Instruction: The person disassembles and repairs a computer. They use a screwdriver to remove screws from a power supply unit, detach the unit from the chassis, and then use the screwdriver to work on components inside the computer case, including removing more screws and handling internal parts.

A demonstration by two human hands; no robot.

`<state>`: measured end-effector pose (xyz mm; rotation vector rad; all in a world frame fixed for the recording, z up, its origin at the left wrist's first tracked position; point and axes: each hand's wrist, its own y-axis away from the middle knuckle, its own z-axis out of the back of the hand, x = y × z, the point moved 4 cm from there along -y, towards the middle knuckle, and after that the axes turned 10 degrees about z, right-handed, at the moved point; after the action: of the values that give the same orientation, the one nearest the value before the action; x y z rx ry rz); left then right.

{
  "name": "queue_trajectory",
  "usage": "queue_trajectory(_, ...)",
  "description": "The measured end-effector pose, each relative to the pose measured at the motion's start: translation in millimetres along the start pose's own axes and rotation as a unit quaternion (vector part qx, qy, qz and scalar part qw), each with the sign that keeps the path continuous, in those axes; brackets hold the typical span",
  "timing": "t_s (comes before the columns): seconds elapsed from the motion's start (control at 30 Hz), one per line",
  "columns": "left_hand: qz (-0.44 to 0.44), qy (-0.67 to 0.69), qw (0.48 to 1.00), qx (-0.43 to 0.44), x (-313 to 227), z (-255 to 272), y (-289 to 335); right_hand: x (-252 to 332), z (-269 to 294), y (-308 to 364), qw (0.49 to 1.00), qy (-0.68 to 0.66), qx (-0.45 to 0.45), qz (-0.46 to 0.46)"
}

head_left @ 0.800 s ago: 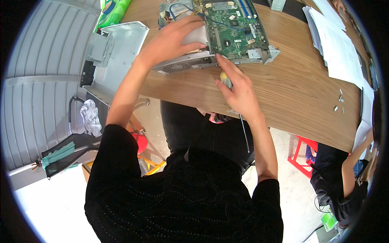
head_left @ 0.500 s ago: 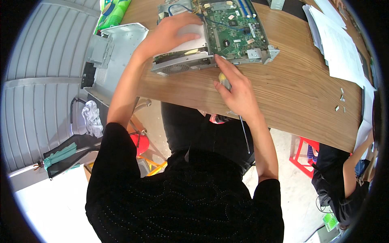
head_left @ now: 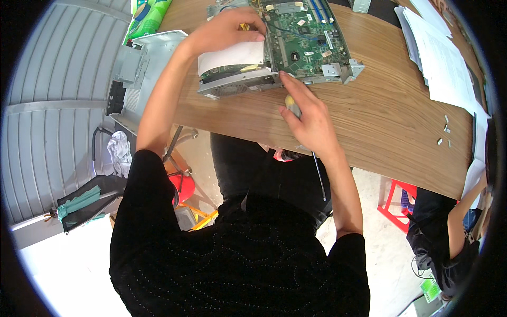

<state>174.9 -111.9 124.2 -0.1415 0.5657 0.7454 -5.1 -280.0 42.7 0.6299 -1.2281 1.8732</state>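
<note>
An opened computer case [head_left: 240, 84] lies on the table, its green motherboard [head_left: 296, 42] on the right. On the left half, a white panel [head_left: 232, 57] covers part of the case's inside. Above the panel's far end is my left hand [head_left: 224, 31], fingers curled and thumb drawn toward them, beside yellow wires [head_left: 244, 26]; whatever lies between the fingertips is hidden. My right hand [head_left: 314, 124] holds a screwdriver [head_left: 290, 101] by its yellow-and-grey handle, the shaft pointing back toward me past the table edge. Its index finger is stretched out to the case's near edge.
A detached metal cover [head_left: 158, 63] lies left of the case, below a green package [head_left: 153, 21]. Stacked papers [head_left: 438, 68] and several small pieces [head_left: 447, 128] are on the right of the table. Another person's arm [head_left: 459, 222] shows at the far right.
My left hand has moved away from me, up the case, uncovering more of the white panel, and its fingers have curled closer together. My right hand and the screwdriver stay in place.
</note>
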Motion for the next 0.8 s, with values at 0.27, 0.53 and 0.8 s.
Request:
queue_trajectory(0.27, 0.008, 0.039, 0.996, -0.076, 14, -12, 9, -1, -2, 0, 1.000, -0.002, -0.002, 0.004)
queue_trajectory(0.53, 0.034, 0.076, 0.994, -0.071, 21, -21, 9, 1, -4, -1, 1.000, -0.005, 0.001, -0.006)
queue_trajectory(0.8, -0.025, -0.181, 0.968, -0.171, 1, -24, 26, 3, -1, -2, 1.000, 0.000, -0.001, -0.014)
